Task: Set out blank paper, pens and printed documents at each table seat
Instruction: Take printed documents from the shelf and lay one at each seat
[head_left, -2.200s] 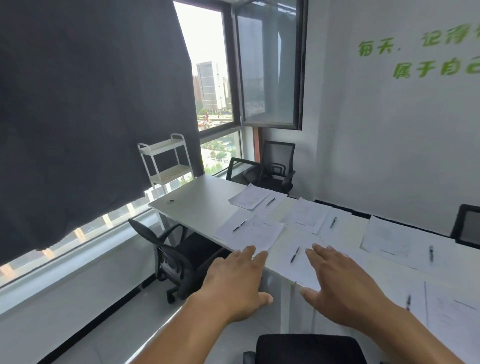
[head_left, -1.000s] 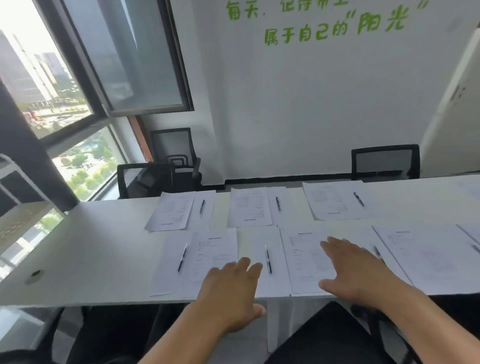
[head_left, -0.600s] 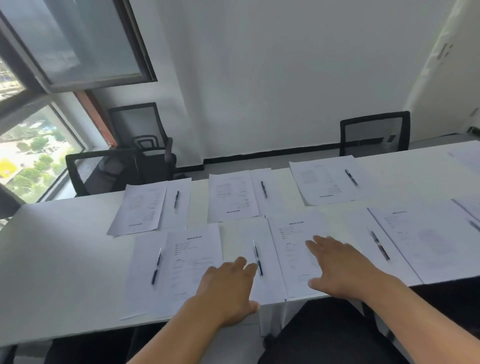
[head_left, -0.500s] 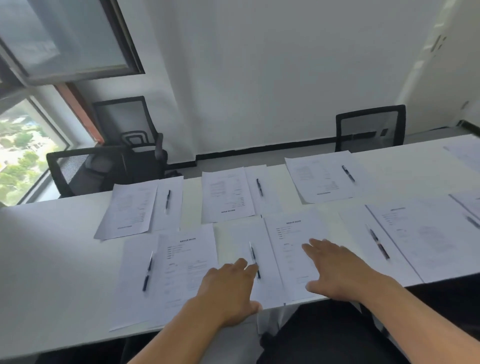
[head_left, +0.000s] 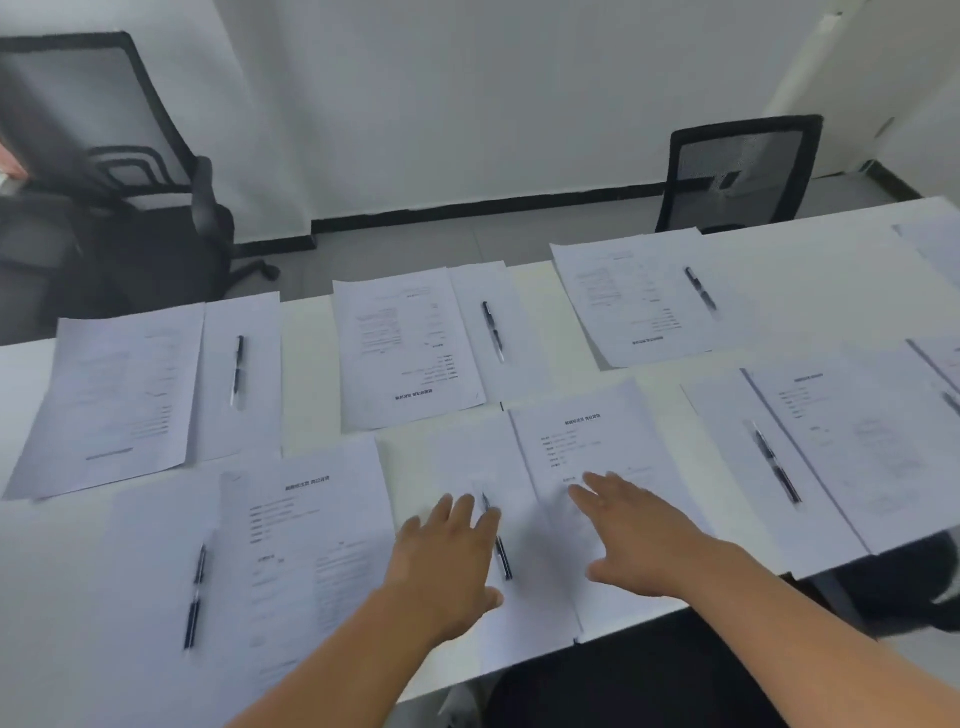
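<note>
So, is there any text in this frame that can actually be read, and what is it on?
None can be read.
Printed document under the right hand: bold heading and body lines, too blurred.
Printed document near left: heading blurred.
Far-row documents: print upside down and too small.
Pens: no legible marking.

A black mesh office chair (head_left: 740, 174) stands at upper right. Another black chair (head_left: 111, 208) sits at upper left, against the white wall (head_left: 441, 93).
</note>
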